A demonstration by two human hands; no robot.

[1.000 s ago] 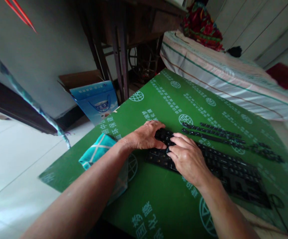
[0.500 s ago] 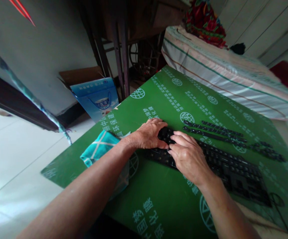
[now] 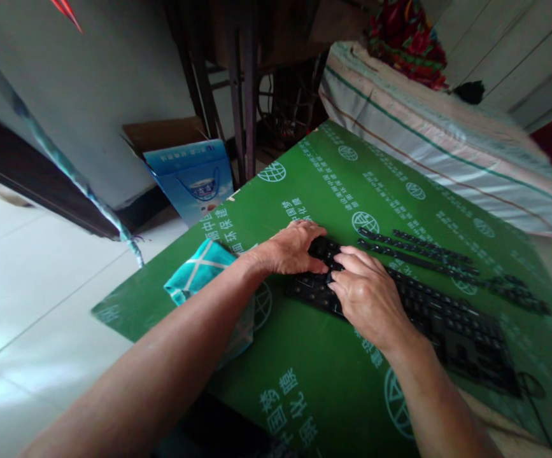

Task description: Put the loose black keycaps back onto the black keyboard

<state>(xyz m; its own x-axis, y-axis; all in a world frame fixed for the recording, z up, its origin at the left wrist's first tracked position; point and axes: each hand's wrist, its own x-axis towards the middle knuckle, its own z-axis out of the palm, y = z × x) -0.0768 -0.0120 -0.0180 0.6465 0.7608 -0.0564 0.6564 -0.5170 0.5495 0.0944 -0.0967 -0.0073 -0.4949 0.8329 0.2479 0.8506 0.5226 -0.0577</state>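
Note:
A black keyboard (image 3: 452, 324) lies at a slant on a green printed board, with part of its keys off and bare sockets showing. My left hand (image 3: 292, 249) bends over its left end, fingers at the far edge and thumb pressed on the keys, holding it. Close beside it, my right hand (image 3: 368, 292) has its fingertips together over the same end. A small dark keycap (image 3: 330, 278) appears between the right thumb and fingers, partly hidden. Loose keycaps (image 3: 419, 257) lie in several rows beyond the keyboard, with a looser group (image 3: 519, 292) at their right end.
A folded turquoise checked cloth (image 3: 202, 270) lies on the green board (image 3: 323, 362) by my left forearm. The keyboard's cable (image 3: 536, 388) runs off at the right. Beyond the board stand a blue paper bag (image 3: 194, 175), a dark wooden table and a bed (image 3: 414, 140).
The view has shifted slightly, so the whole scene sits a little further right. Both hands stay at the keyboard's left end; the right fingertips have moved only slightly.

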